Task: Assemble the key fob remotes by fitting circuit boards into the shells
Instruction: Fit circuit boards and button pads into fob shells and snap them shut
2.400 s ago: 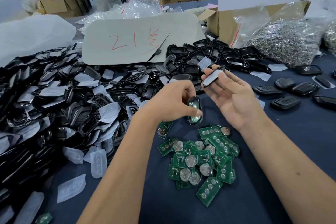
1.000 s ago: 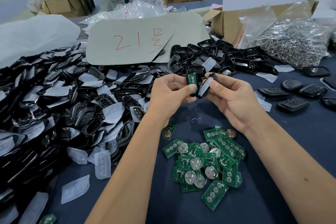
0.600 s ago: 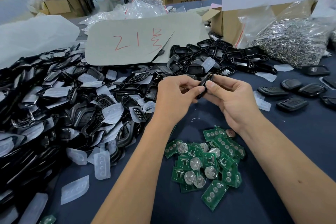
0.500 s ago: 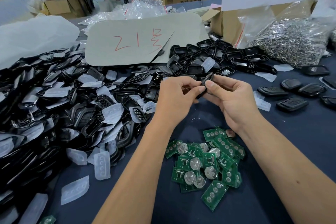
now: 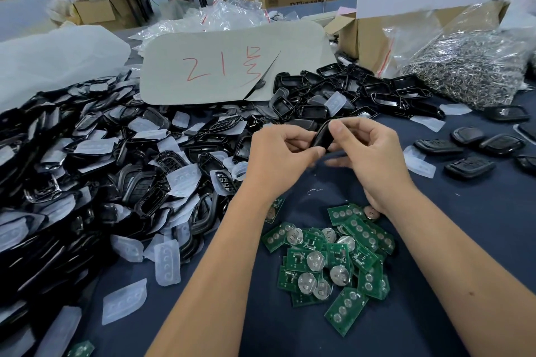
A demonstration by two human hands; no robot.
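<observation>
A black key fob shell [image 5: 322,136] is held above the dark blue table between both hands. My left hand [image 5: 280,158] pinches its lower end with thumb and fingers. My right hand [image 5: 367,153] pinches its upper end from the right. The circuit board inside it is hidden. A loose pile of green circuit boards [image 5: 327,261] with round coin cells lies on the cloth just below my hands. A large heap of black shell halves and clear rubber pads [image 5: 95,171] fills the left side of the table.
More black shell halves [image 5: 348,95] lie behind my hands. Several closed fobs [image 5: 467,151] sit at the right. A cardboard sheet with red writing [image 5: 226,66], a cardboard box [image 5: 377,35] and a bag of metal rings [image 5: 467,66] stand at the back.
The green board my left hand held went into the shell in my right hand. Both hands then closed together on the shell, which now shows its black back.
</observation>
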